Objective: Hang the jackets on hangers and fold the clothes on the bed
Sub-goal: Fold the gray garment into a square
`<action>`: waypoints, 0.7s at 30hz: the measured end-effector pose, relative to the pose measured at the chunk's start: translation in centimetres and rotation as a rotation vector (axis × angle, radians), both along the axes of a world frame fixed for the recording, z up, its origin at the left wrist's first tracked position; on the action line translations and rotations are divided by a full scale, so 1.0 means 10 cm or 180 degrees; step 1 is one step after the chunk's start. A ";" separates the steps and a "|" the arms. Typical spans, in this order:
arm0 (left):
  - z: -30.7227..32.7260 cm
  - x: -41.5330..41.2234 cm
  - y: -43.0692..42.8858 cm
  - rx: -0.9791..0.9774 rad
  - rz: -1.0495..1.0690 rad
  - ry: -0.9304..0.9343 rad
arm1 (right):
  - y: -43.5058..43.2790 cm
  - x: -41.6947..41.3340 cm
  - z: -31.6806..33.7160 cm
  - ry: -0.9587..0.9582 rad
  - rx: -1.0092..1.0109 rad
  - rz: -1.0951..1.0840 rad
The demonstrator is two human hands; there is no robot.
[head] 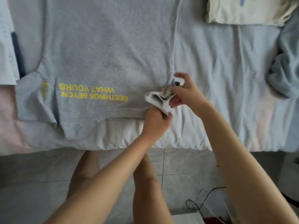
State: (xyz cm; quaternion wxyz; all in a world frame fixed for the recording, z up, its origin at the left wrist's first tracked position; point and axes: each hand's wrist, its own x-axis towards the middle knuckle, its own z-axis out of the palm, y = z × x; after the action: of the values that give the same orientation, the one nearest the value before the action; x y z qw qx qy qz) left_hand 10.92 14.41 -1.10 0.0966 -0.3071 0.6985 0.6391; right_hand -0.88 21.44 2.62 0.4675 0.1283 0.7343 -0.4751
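Observation:
A grey T-shirt [103, 50] with yellow lettering lies flat on the bed, its neckline toward me. At its right shoulder, a small white and grey bundle that looks like socks [159, 98] is held above the bed edge. My left hand [156, 122] grips the bundle from below. My right hand [186, 91] pinches its upper end with thumb and fingers. The bundle's far end is partly hidden behind my right fingers.
The bed sheet [226, 78] is pale and wrinkled. A folded cream garment [246, 10] lies at the back right, and a crumpled blue-grey cloth [284, 71] at the right edge. Light clothing [6, 50] lies at the far left. Black cable [199, 206] on the tiled floor.

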 end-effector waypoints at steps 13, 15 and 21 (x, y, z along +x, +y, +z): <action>-0.19 0.06 -0.70 0.1025 0.1180 -0.0085 | -0.07 -0.47 -0.36 0.0987 0.0372 0.1968; -0.23 0.04 -0.65 0.0567 0.0915 0.0370 | -0.04 -0.47 -0.35 0.0873 0.0472 0.2076; -0.27 -0.01 -0.74 -0.1016 -0.0168 0.0936 | 0.01 -0.36 -0.42 0.1090 0.0095 0.1392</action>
State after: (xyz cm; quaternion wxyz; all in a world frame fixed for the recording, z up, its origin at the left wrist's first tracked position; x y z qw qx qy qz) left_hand 10.78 7.04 -3.78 -0.0395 -0.2035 0.8052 0.5556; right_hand -4.46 21.51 -1.55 0.4261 -0.1087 0.8198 -0.3668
